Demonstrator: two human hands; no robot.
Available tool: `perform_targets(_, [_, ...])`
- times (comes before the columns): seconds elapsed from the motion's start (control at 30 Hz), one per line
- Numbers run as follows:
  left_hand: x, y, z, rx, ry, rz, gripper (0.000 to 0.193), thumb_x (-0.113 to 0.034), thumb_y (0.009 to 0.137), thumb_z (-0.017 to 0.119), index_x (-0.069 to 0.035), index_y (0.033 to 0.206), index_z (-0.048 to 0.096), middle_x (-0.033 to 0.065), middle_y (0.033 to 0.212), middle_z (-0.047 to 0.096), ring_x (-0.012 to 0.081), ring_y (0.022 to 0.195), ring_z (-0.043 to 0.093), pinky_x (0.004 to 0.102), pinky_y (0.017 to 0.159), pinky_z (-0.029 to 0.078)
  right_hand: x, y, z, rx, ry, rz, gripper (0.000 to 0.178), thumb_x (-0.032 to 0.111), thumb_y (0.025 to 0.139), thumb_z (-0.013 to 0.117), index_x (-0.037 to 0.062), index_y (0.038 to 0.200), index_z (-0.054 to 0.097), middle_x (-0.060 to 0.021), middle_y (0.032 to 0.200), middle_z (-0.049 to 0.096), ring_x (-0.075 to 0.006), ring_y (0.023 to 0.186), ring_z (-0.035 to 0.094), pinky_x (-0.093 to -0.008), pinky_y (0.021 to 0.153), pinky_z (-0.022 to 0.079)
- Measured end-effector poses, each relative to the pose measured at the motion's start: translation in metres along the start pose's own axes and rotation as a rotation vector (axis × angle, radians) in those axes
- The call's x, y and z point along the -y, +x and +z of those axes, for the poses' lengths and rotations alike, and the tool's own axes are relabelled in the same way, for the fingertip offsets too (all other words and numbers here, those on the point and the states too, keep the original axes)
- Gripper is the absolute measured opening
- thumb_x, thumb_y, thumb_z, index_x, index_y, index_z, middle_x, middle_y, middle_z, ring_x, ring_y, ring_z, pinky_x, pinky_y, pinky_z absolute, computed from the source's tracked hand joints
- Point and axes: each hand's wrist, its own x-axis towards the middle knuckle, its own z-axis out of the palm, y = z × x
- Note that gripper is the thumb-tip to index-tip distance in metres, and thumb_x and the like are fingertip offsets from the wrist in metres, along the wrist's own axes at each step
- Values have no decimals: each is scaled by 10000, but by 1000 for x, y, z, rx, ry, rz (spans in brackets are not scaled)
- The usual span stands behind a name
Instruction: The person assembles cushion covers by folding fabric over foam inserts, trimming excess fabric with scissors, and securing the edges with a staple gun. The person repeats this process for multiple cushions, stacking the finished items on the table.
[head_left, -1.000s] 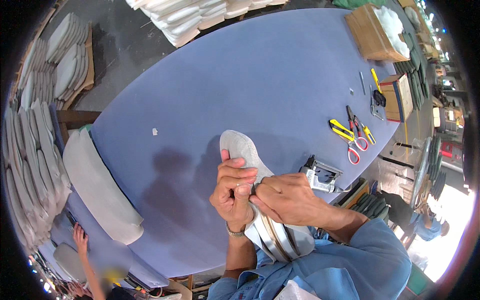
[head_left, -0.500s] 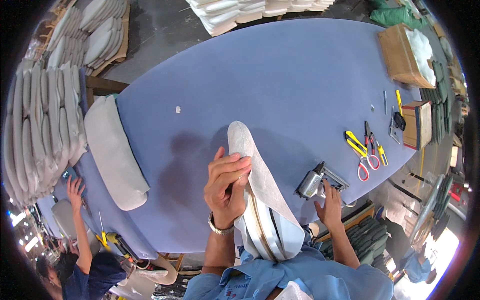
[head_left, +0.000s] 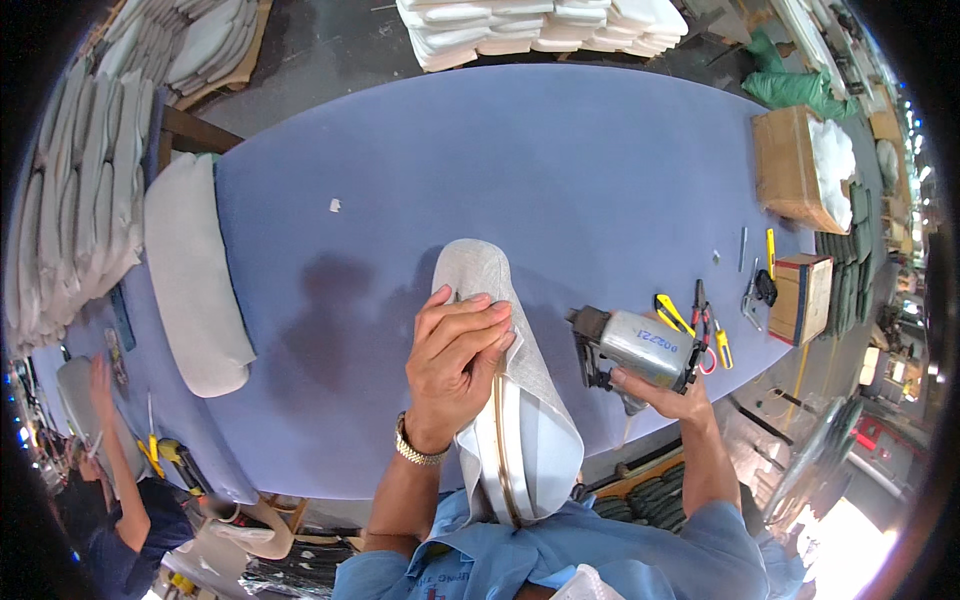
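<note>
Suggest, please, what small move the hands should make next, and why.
Perhaps the right hand should bring the silver staple gun over to the cloth-covered piece: the gun is in that hand's grip, with a gap between it and the piece, while the left hand holds the piece near its far end.

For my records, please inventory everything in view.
cloth table: 1, blue, centre
long fabric pad: 1, grey, lower centre
metal staple gun: 1, silver, beside pad
curved cushion: 1, grey, table's left end
hand tools: several, yellow, red, black, table's right
cardboard boxes: 2, brown, upper right
fluffy stuffing: 1 pile, white, larger box
flat scrap: 1, white, table's left
cushion stacks: several, grey, white, green, around table
sack: 1, green, upper right
coworker: 1, dark-sleeved, lower left
shirt: 1, blue, bottom
wristband: 1, gold, left wrist
left hand: 1, bare, holding pad
right hand: 1, bare, holding staple gun
</note>
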Motion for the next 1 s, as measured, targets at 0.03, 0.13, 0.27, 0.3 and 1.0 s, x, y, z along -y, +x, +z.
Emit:
perform_targets(0.03, [-1, 0, 2, 6, -12, -9, 146, -43, 820, 835, -78, 956, 795, 49, 1047, 785, 226, 1093, 701, 472, 1079, 490, 18, 15, -6, 38, -70, -174, 666, 163, 794, 834, 2, 1400, 608, -158, 1210, 717, -268, 1010, 706, -366, 905, 557])
perform_targets(0.13, [1, 2, 5, 1, -59, -28, 173, -29, 802, 838, -72, 964, 798, 54, 1038, 784, 227, 1090, 698, 469, 1077, 491, 56, 51, -13, 173, -191, -400, 735, 219, 747, 837, -17, 1401, 602, -170, 1201, 712, -290, 1000, 703, -370, 879, 553])
perform_targets(0.27, [7, 3, 4, 7, -103, -28, 177, -4, 779, 837, -57, 941, 790, 65, 1023, 782, 240, 1089, 699, 476, 1071, 497, 72, 74, -9, 277, -136, -422, 805, 245, 702, 834, -31, 1416, 588, -194, 1156, 709, -319, 979, 702, -392, 841, 552])
perform_targets(0.3, [8, 4, 4, 9, -110, -26, 175, 1, 775, 835, -54, 935, 787, 68, 1019, 781, 243, 1089, 699, 478, 1069, 498, 74, 78, -6, 291, -136, -423, 803, 245, 702, 834, -33, 1415, 588, -196, 1155, 709, -320, 978, 702, -394, 842, 551])
perform_targets(1.0, [17, 1, -3, -64, -169, -76, 212, -50, 751, 877, -67, 954, 821, 54, 1030, 792, 210, 1092, 711, 464, 1072, 533, 133, 122, 1, 481, -350, -232, 678, 310, 738, 799, 46, 1348, 669, -134, 1088, 736, -293, 935, 727, -373, 836, 542])
